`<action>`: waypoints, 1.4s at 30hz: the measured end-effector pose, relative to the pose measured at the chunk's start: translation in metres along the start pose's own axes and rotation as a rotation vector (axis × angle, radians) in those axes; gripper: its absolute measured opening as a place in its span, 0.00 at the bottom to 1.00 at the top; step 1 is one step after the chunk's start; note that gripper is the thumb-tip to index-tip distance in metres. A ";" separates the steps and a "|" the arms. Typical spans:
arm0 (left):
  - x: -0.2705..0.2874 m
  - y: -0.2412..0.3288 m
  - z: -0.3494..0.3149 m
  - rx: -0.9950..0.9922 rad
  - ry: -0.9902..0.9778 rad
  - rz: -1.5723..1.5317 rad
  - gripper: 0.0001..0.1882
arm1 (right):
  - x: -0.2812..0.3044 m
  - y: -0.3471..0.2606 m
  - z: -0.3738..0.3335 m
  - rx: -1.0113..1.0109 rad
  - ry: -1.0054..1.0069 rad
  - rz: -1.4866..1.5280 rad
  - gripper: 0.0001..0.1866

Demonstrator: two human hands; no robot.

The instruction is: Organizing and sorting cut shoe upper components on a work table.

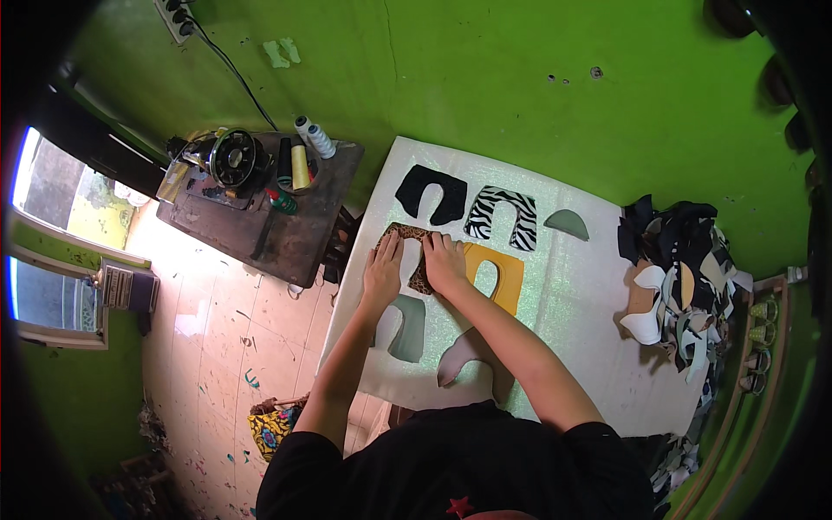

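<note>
- The leopard-print piece (419, 279), an arch of brown and black, lies on the white table (598, 295) near its left edge, under both hands.
- The left hand (381, 270) rests on the arch's left side, fingers stretched out and pointing away from the person, not clamped on anything.
- The right hand (445, 263) rests on the arch's right side, fingers stretched out and close together; it is not curled into a grip.
- Beyond the hands lie a black arch (450, 204) and, to its right, a zebra-striped arch (525, 227).
- A grey-green half-moon piece (567, 224) sits farther right.
- A yellow arch (508, 290) lies just right of the right hand, partly behind the forearm.
- Nearer the person are a grey-green arch (407, 336) and a brownish-grey arch (466, 347), which the right arm partly covers.
- Scraps (685, 238) heap up at the table's right end.
- At left, a dark wooden table (290, 256) bears a sewing machine (232, 160), thread cones (300, 169) and a green bottle (282, 201).
</note>
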State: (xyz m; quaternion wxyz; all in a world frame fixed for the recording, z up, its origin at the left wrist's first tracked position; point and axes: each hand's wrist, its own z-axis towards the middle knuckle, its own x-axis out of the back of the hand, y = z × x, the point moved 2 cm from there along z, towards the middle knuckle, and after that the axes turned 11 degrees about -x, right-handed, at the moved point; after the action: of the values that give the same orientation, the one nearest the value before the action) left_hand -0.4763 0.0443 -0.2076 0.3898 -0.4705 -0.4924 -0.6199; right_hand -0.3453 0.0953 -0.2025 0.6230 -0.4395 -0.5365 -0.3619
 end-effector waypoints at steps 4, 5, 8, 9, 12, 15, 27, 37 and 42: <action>-0.002 -0.006 0.000 -0.004 0.008 -0.078 0.30 | -0.002 -0.001 -0.003 -0.009 0.070 0.011 0.20; -0.002 -0.008 -0.001 -0.004 0.010 -0.074 0.30 | -0.001 -0.001 -0.004 -0.006 0.108 0.028 0.20; 0.002 -0.003 0.003 -0.007 0.008 -0.116 0.30 | 0.001 0.002 -0.001 -0.054 -0.033 0.034 0.17; 0.007 0.001 0.003 0.034 -0.013 -0.166 0.30 | 0.004 0.004 -0.002 -0.058 -0.024 0.033 0.17; 0.022 0.012 0.001 0.065 0.012 -0.205 0.27 | 0.015 0.008 -0.014 -0.045 -0.013 0.056 0.18; 0.036 0.025 -0.010 0.064 0.059 -0.233 0.23 | 0.039 0.012 -0.043 0.008 0.129 0.256 0.19; 0.035 0.159 -0.063 -0.171 0.139 -0.742 0.14 | 0.079 0.152 -0.224 -0.408 0.349 0.505 0.10; 0.035 0.278 -0.054 -0.459 -0.039 -0.847 0.13 | 0.130 0.209 -0.283 -0.609 0.525 0.598 0.10; 0.034 0.335 -0.037 -0.579 -0.063 -0.929 0.13 | 0.148 0.235 -0.310 -0.604 0.570 0.596 0.10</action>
State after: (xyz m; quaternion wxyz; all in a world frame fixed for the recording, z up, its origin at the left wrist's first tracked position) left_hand -0.1755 -0.0636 -0.0960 -0.0852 -0.3101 -0.4691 -0.8225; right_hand 0.0036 -0.1088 -0.1058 0.6659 -0.6176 -0.0681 -0.4128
